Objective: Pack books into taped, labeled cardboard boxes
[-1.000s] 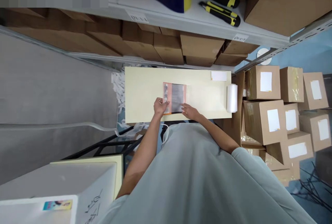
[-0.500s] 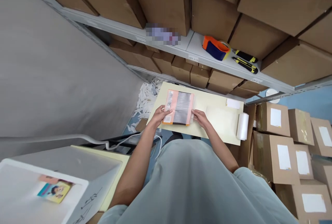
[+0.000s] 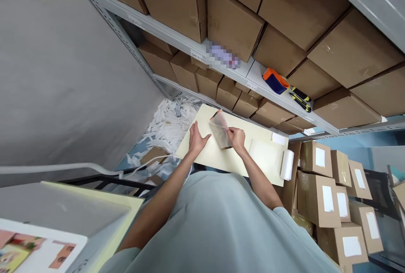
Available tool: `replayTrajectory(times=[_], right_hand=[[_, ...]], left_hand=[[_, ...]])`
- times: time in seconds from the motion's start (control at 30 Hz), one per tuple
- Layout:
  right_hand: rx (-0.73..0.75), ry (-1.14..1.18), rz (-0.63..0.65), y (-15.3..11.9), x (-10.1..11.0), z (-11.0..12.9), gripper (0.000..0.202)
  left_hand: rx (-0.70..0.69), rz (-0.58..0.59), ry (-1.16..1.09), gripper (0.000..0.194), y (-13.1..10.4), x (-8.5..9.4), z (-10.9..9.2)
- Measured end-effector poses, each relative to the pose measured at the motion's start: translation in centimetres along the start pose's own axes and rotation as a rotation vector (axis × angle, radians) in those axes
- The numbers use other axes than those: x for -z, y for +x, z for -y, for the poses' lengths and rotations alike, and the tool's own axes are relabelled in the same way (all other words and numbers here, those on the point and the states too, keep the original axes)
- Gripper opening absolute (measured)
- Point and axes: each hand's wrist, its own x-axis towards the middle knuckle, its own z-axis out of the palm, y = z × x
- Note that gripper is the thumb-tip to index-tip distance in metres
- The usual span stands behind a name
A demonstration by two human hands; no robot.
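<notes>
Right hand grips the packet at three o'clock; left hand, open around nine, leaves it unsupported, so it might swing or slip.

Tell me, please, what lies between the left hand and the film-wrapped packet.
Only bare, pale yellow tabletop lies between the left hand and the film-wrapped packet, in the head view.
</notes>
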Motion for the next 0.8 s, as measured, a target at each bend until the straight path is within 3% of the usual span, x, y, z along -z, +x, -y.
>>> replayTrajectory(times=[0.1,0.2,0.27,0.37,0.5,0.63,0.73,0.8], right_hand=[[0.142,-0.324,0.110,0.0,0.0,2.8,0.038],[0.214,-0.482,0.162,-0.4,0.0,4.5,0.043],[0.221,-0.520,0.176,-0.7,0.0,5.1,0.042],[0.186,-0.522,0.195,-1.1,-0.1,5.8,0.039],[0.126,-0.466,0.203,-1.4,-1.1,6.6,0.036],[0.065,-0.410,0.217,-1.0,-2.8,6.9,0.049],[0.037,-0.221,0.137,-0.1,-3.8,6.2,0.044],[-0.048,0.073,0.021,0.9,-4.4,5.4,0.038]], left_hand=[[-0.437,0.052,0.156,0.080,1.0,1.7,-1.9],[-0.626,0.224,0.211,0.048,2.6,3.0,-3.3],[-0.632,0.328,0.218,0.035,3.7,3.4,-3.4],[-0.616,0.424,0.242,0.037,4.7,4.0,-3.0],[-0.692,0.443,0.271,0.035,5.4,4.9,-3.0],[-0.790,0.465,0.238,0.038,5.9,5.4,-3.9],[-0.722,0.328,0.125,0.038,6.3,5.3,-3.2],[-0.495,0.156,0.052,0.048,6.8,5.1,-1.6]])
